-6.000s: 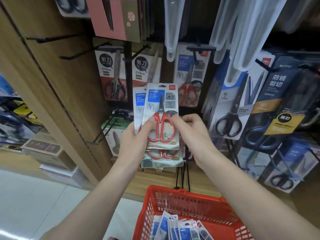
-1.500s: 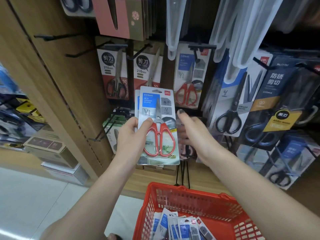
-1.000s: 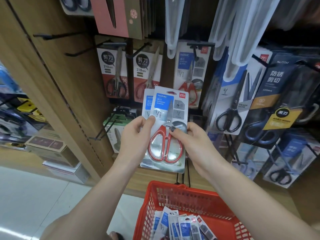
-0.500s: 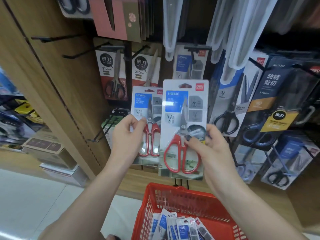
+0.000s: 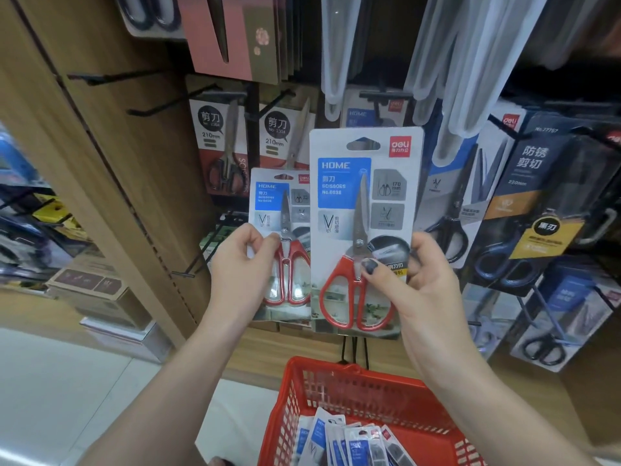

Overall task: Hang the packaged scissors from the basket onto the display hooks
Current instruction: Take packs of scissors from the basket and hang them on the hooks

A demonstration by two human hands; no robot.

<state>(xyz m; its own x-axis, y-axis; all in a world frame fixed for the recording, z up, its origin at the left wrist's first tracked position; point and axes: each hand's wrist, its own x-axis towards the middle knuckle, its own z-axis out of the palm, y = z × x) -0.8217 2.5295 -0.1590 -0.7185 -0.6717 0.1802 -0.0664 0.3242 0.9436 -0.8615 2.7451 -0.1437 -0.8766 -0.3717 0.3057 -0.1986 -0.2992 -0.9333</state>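
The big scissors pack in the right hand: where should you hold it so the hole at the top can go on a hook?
Hold the big scissors pack low, by its right edge beside the red handles, as the right hand does now, thumb in front. The card is flat and upright, so a low side pinch probably steadies it and leaves the hang hole clear.

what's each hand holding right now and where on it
The right hand pinches the front scissors pack at its lower right, thumb on the red handles. The left hand grips a second pack at its lower left edge.
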